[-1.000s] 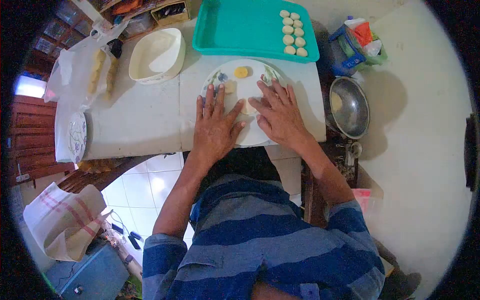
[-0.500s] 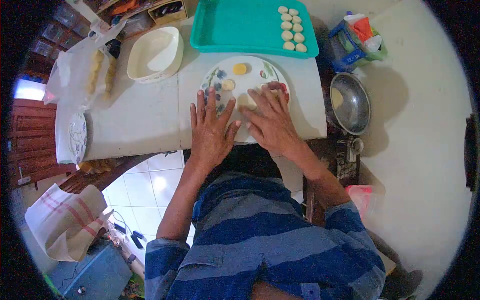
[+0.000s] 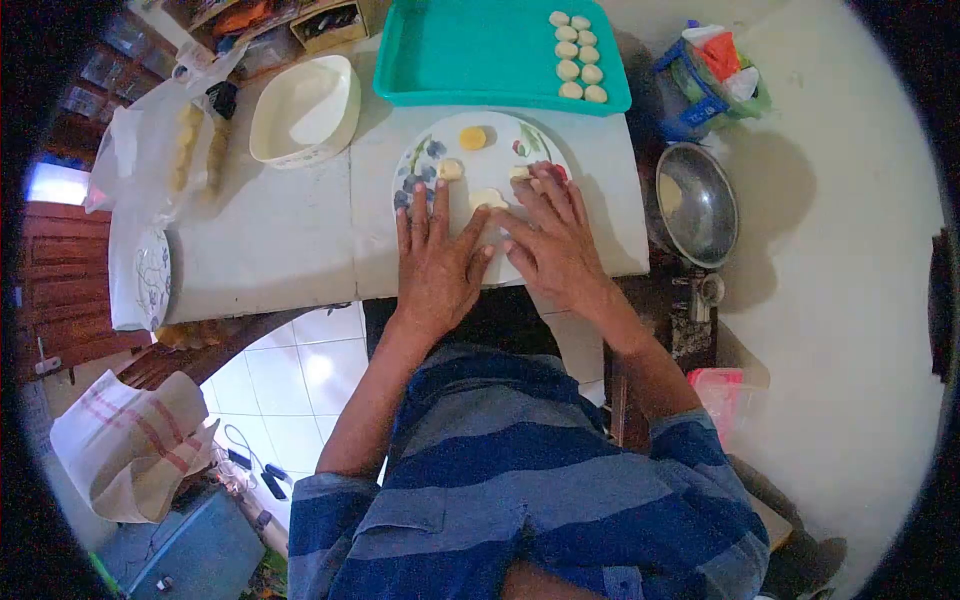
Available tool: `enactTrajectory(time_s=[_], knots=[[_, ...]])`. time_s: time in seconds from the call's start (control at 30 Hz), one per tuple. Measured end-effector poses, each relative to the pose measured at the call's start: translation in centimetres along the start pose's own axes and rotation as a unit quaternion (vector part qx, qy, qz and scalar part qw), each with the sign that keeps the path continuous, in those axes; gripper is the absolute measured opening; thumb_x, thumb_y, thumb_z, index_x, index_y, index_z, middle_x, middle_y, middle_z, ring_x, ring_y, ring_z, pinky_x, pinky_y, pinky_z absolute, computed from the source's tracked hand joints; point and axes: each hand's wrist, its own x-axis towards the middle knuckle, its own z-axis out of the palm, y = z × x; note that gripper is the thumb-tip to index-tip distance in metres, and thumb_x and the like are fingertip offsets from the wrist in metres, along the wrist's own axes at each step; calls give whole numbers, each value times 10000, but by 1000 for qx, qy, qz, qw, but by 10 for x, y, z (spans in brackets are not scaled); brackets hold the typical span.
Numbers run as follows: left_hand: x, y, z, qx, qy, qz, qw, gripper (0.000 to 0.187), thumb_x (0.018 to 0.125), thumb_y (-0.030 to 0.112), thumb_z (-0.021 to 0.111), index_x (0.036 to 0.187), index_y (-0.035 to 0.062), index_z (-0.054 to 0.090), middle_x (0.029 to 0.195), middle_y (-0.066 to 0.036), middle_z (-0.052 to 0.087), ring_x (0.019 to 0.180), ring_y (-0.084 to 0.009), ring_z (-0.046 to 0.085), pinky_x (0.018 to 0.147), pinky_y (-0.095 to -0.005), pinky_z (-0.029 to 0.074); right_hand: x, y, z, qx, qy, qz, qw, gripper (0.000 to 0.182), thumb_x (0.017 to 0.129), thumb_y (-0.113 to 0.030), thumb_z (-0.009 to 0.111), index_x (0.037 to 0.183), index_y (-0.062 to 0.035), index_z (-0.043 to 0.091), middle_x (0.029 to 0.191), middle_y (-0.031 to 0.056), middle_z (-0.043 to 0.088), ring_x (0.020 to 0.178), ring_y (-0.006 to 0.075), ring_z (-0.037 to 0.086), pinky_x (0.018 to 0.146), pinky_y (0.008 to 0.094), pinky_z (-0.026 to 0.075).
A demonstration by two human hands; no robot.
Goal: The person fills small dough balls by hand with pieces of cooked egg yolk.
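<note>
A flattened piece of pale dough [image 3: 487, 200] lies on a floral plate [image 3: 497, 122] at the table's front. My left hand [image 3: 437, 270] rests over the plate's near left, fingers spread, its index fingertip at the dough's near edge. From the right, my right hand [image 3: 556, 245] reaches over the plate with fingers spread; its index fingertip meets the same edge. A small pale lump [image 3: 450, 169] sits beyond my left fingers, and another small pale piece [image 3: 519, 173] is beside my right fingertips. Toward the plate's far side is a yellow round piece [image 3: 473, 138].
Behind the plate stands a green tray [image 3: 460, 97] with several pale dough balls [image 3: 567, 50] along its right side. A white bowl [image 3: 270, 125] and plastic bags [image 3: 150, 150] are at the left. A metal bowl [image 3: 715, 215] sits off the table's right edge.
My left hand has shifted right, closer to my right hand. The flattened dough, partly covered before, now shows between my fingertips. The view has shifted slightly.
</note>
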Motion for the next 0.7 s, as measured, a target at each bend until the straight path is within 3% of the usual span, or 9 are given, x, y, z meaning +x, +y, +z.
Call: enactTrajectory(time_s=[0.23, 0.3, 0.63, 0.7], knots=[[6, 2, -1, -3, 9, -7, 1000, 497, 977, 354, 624, 1436, 168, 588, 1619, -285, 250, 1511, -513, 171, 1199, -666, 164, 7, 10, -5, -27, -4, -31, 999, 321, 879, -274, 689, 1140, -88, 713, 1539, 169, 430, 1475, 435, 287, 1214, 647, 177], [6, 1, 3, 2, -1, -5, 1000, 511, 967, 355, 637, 1436, 160, 586, 1623, -281, 246, 1513, -510, 167, 1201, -664, 163, 11, 9, -11, -15, -22, -12, 1000, 368, 911, -253, 652, 1267, -170, 692, 1578, 132, 398, 1490, 393, 291, 1215, 614, 194], [6, 10, 1, 4, 6, -14, 1000, 544, 959, 376, 638, 1455, 165, 570, 1626, -278, 248, 1519, -504, 158, 1208, -655, 151, 28, 27, -10, -48, -61, -38, 996, 344, 918, -251, 634, 1243, -156, 694, 1600, 119, 370, 1492, 411, 282, 1213, 643, 176], [7, 13, -4, 14, -3, -17, 1000, 560, 957, 378, 640, 1470, 170, 556, 1627, -277, 247, 1518, -506, 158, 1213, -654, 138, 32, 29, -14, -36, -20, -81, 996, 255, 908, -290, 639, 1074, -115, 723, 1574, 131, 397, 1455, 428, 332, 1212, 656, 176]])
